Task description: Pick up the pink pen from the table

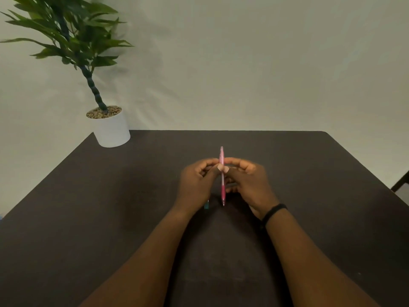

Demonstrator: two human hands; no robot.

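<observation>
A pink pen [222, 187] stands nearly upright above the middle of the dark table [110, 207], its tip pointing down toward me. My left hand [195, 185] and my right hand [250, 185] both pinch its upper barrel between thumb and fingers, from either side. A small teal object [206, 204], perhaps another pen, peeks out under my left hand; most of it is hidden. A black band [274, 212] circles my right wrist.
A green plant in a white pot [112, 129] stands at the table's far left corner. A plain pale wall rises behind the table. A dark chair part [399, 183] shows past the right edge.
</observation>
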